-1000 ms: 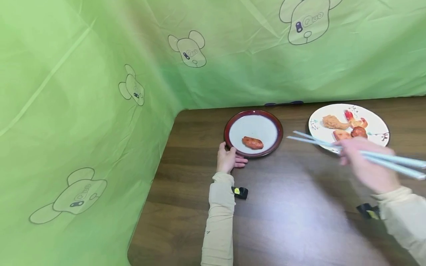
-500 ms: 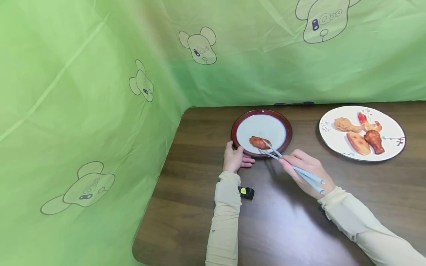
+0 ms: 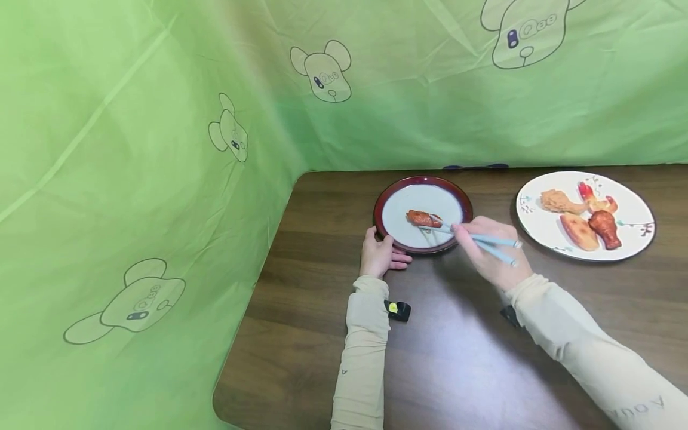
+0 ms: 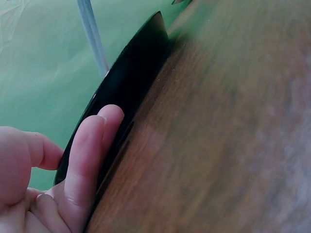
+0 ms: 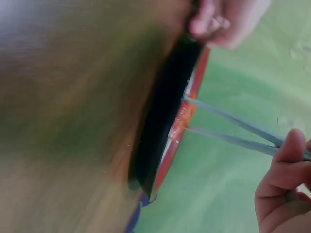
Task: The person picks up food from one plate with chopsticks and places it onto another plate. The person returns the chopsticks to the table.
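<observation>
My left hand [image 3: 376, 255] holds the near left edge of a round plate [image 3: 383, 224] with a dark red rim. In the left wrist view, fingers [image 4: 82, 160] lie against the plate's dark outer wall. My right hand [image 3: 497, 251] grips a pair of pale blue chopsticks [image 3: 486, 240]. Their tips meet a reddish-brown chicken wing [image 3: 419, 218] over the plate's white middle. In the right wrist view the tips stand on either side of the wing [image 5: 182, 116]. Whether it is lifted clear of the plate I cannot tell.
A white patterned plate [image 3: 634, 206] stands to the right. On it lie a fried drumstick [image 3: 559, 201], a shrimp [image 3: 593, 198], a browned drumstick [image 3: 605, 229] and a tan oval piece [image 3: 579, 232]. Green cloth [image 3: 398, 119] hangs behind and left of the wooden table [image 3: 301, 298].
The right hand has come left from the patterned plate to the red-rimmed plate with the chopsticks. The wing has shifted slightly away and turned. The left hand stays at the rim.
</observation>
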{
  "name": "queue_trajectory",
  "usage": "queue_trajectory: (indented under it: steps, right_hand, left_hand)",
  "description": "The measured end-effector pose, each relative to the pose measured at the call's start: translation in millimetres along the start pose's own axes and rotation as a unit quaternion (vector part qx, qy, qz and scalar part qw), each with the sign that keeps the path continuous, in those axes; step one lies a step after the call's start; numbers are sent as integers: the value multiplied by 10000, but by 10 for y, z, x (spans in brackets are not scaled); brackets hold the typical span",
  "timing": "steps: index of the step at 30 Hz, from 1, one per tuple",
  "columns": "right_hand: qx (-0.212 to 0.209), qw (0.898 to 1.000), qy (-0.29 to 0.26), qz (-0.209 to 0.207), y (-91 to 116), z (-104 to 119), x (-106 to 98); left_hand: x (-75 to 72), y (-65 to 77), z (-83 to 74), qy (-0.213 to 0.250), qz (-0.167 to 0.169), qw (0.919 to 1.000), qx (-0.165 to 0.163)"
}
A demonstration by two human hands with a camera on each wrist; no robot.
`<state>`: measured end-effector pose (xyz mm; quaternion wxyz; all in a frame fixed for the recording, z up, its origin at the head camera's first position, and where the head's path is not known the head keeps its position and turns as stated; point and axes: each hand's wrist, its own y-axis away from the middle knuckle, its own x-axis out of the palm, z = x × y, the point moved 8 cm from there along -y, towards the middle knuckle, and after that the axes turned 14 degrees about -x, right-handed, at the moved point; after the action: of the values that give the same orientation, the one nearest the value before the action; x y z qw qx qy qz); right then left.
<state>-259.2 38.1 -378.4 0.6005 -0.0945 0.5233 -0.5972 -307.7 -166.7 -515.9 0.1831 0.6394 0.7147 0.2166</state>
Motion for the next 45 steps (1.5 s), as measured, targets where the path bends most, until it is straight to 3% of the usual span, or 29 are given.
queue_trajectory:
  steps: [1,3,5,7,10,13,15,17,20,22,24,27,29,31,34,37,41,45]
  right_hand:
    - [501,9986,-16,173,-15,-101,4]
    - [1567,9860,-116,554,-19,-311,5]
    - [2476,9643,-366,861,2,-502,3]
    - [3148,9417,-792,886,26,-659,-15]
    - [3946,9015,-1759,271,67,-847,-45]
    - [4419,8582,-2549,-565,112,-967,-69]
    - [4482,8432,-2829,-898,128,-1000,-80]
    - [4268,8642,-2616,-504,96,-976,-82]
    - [3537,9169,-1740,634,16,-827,-59]
    - [2823,9452,-1004,1296,-56,-664,-30]
    - [2308,9591,-674,1497,-102,-497,24]
    - [1435,9803,-428,1285,-158,-281,85]
    - [979,9886,-276,1114,-172,-187,123]
    - [590,9932,-49,998,-188,-124,148]
    - [675,9918,164,1075,-215,-149,192]
    - [1457,9820,2,1202,-223,-332,217]
    - [2665,9550,-494,1207,-191,-627,205]
    - [3254,9373,-877,891,-149,-790,161]
  left_hand:
    - [-1,-5,2,-2,0,10000,3]
    - [-5,-12,8,-19,-7,10000,-9]
    - [-9,-17,14,-15,-13,10000,-29]
    - [-12,-18,16,-21,-11,10000,-49]
    - [-13,-11,10,-16,6,10000,-53]
    - [-10,-2,-1,-28,25,10000,-44]
    - [-6,5,-5,-49,20,10000,-60]
    - [-8,9,-14,-73,13,9999,-73]
    - [3,21,-21,-88,15,9999,-78]
    - [6,27,-30,-69,37,10000,-55]
    - [1,28,-36,-32,38,10000,-36]
    - [-4,19,-35,3,55,10000,-13]
    - [-7,17,-29,10,52,10000,-8]
    - [-8,9,-23,15,56,10000,-12]
    - [-11,1,-26,14,63,10000,10]
    - [-17,-1,-36,16,70,10000,39]
    - [-20,24,-41,18,91,10000,35]
    - [-12,45,-44,30,128,9999,7]
